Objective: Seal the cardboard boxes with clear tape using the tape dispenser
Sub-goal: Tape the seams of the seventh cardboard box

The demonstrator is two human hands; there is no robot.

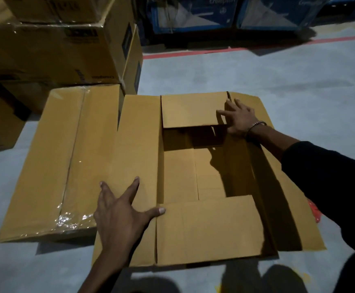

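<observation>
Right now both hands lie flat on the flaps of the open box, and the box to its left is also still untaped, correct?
Not quite. The head view shows clear tape on the left box. The left hand and right hand do lie on the open box flaps.

Left hand [117, 212] lies flat, fingers splayed; right hand [239, 119] reaches forward, fingers spread, neither closing a grip.
</observation>
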